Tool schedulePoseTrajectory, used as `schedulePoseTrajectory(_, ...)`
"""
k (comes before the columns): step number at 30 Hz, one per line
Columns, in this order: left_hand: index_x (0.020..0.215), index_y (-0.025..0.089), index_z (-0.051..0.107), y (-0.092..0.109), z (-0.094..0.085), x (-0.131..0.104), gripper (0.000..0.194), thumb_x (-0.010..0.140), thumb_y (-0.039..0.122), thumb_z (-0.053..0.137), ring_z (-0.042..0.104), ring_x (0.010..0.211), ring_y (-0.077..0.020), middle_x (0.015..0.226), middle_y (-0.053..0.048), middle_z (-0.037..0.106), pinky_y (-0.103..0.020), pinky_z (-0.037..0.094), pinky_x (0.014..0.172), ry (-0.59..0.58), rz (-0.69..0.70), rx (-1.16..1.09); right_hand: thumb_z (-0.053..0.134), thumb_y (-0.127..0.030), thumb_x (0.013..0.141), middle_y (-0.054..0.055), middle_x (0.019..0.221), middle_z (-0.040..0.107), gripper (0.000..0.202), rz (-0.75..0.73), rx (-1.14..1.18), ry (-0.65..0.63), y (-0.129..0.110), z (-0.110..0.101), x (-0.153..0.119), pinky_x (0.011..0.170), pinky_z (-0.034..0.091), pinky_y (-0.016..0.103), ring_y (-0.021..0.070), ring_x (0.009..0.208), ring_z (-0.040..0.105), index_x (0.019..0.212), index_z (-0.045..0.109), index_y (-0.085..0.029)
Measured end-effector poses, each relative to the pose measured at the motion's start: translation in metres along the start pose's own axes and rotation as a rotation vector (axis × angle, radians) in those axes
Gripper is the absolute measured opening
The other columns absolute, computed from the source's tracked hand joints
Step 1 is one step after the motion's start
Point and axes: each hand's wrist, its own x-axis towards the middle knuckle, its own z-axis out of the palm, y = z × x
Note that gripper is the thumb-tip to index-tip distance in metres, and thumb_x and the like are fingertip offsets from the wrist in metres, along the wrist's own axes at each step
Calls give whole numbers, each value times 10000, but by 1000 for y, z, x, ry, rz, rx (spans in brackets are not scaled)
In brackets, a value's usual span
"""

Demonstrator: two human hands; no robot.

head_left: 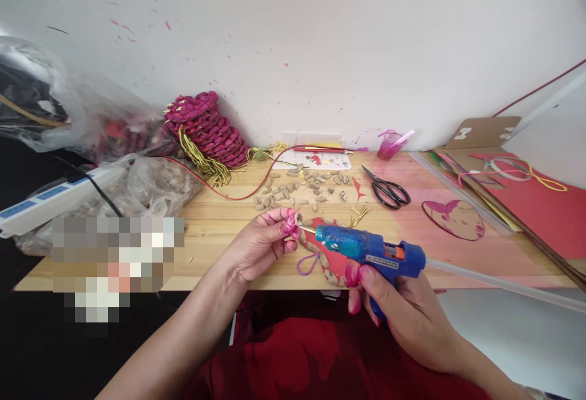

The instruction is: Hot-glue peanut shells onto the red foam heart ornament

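Between thumb and fingertips, my left hand (268, 238) pinches a peanut (298, 220) above the table's front part. A blue glue gun (357, 244) is in my right hand (398, 302), its metal nozzle pointing left and touching or nearly touching the peanut. Pink stains cover the fingertips of both hands. Beneath the gun lies a red card piece (336, 261), partly hidden, with peanuts along its edge and a purple cord loop (307, 264) at its left. More loose peanuts (286, 191) are scattered behind my left hand.
Black scissors (389, 191) and a heart-shaped cardboard piece (453, 220) lie to the right. A pink-stained cup (390, 145) stands near the wall. Stacked purple peanut pieces (208, 128), plastic bags (155, 189) and a power strip (59, 195) are left. Red sheets (544, 204) lie far right.
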Motion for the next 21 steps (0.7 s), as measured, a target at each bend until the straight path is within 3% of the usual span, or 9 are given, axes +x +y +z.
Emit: schedulePoseTrajectory(21,782,111,705,1,-1,1,273,634,211,911,547,607,-70,682,1,606,-169,464,542,-8,-14,-5,440,-422,1024,23,718,659,438,20,-35,-6,5,-1,0,445,423,257,102,496,533,678,611,-216)
